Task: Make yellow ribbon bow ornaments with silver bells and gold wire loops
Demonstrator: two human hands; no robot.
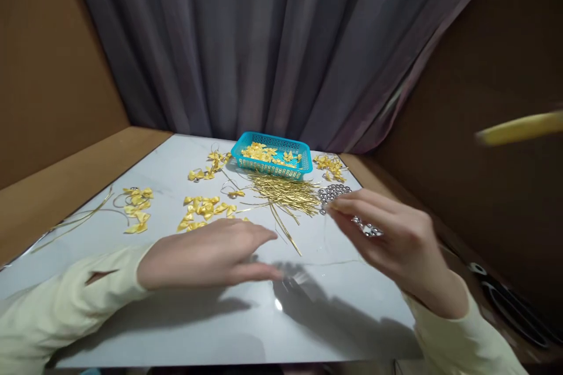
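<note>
My left hand (pixel 211 252) hovers over the front of the white table, thumb and fingers apart, with nothing visible between them. Just beyond it lie small yellow ribbon bows (pixel 206 208). At the right, my right hand (pixel 391 234) has thumb and fingertips pinched together beside a cluster of silver beads (pixel 334 192). Whatever is in that pinch is too small or hidden to make out. More silver beads (pixel 367 227) show behind this hand. A heap of gold wire strips (pixel 285 193) lies between and beyond the hands.
A turquoise basket (pixel 272 171) with yellow bows inside stands at the back. Wired yellow bows lie at left (pixel 138 211) and far right (pixel 331 167). Long gold strands (pixel 79 220) rest at the left edge. Black-handled scissors (pixel 510 304) lie right of the table; brown panels flank it.
</note>
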